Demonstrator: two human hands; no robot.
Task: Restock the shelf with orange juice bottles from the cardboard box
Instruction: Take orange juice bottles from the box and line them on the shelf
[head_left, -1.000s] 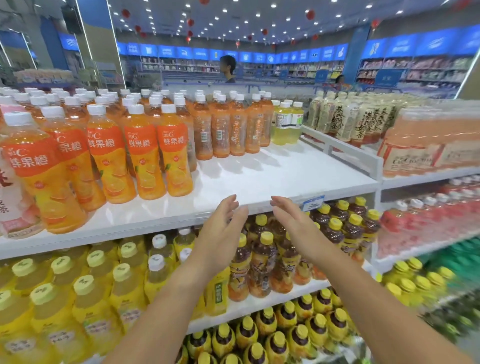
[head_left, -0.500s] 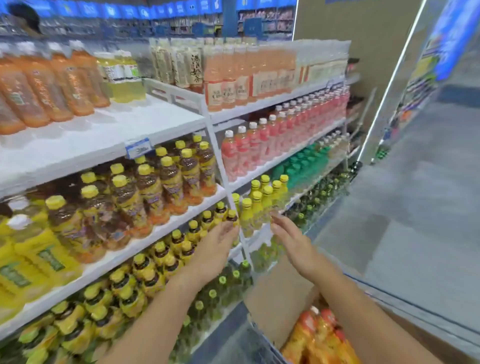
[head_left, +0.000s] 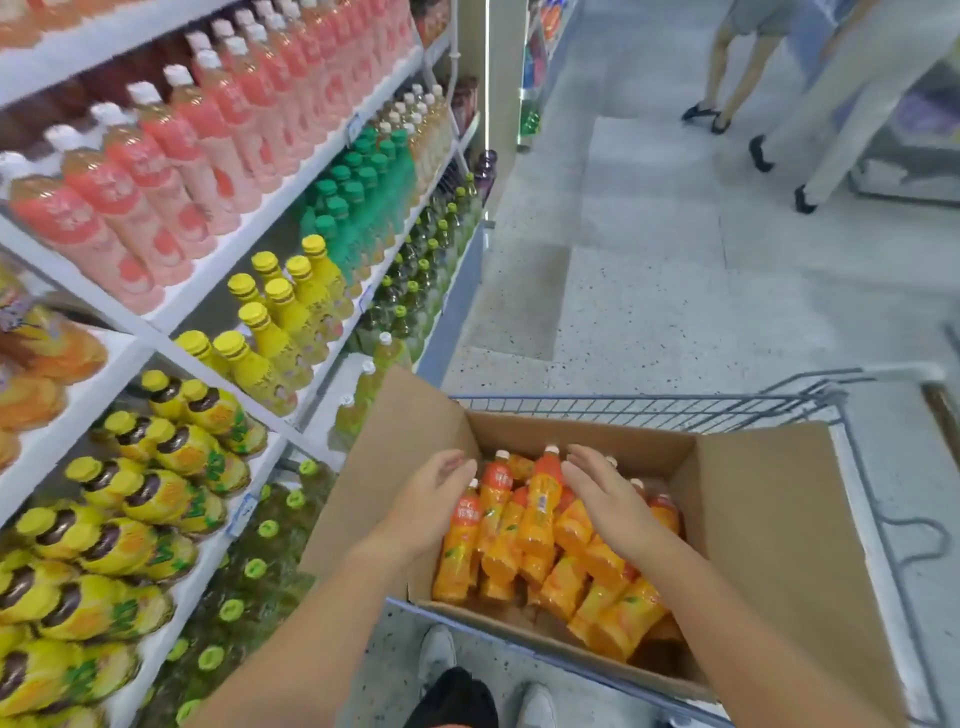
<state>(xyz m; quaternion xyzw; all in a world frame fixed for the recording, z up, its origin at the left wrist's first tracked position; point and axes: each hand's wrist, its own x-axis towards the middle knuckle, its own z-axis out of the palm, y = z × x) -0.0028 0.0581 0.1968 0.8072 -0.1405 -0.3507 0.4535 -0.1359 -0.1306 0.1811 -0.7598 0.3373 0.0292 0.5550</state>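
Note:
An open cardboard box (head_left: 769, 525) sits in a wire shopping cart and holds several orange juice bottles (head_left: 524, 540) lying on their sides, white caps pointing away from me. My left hand (head_left: 431, 493) hovers over the box's left side with relaxed fingers, holding nothing. My right hand (head_left: 602, 493) reaches in with straight fingers just above the bottles on the right; contact is unclear. One bottle with a red label (head_left: 545, 483) lies between both hands. The shelf with orange juice is out of view.
White shelves (head_left: 218, 270) on the left carry pink, green and yellow-capped bottles. The wire cart (head_left: 810, 405) stands on the grey floor of the aisle. Two people's legs (head_left: 769, 124) are at the far upper right. My shoes (head_left: 441, 660) show below the box.
My view swung from the top shelf down and right to the cart. Both hands dropped from in front of the shelf into the open box, over the bottles.

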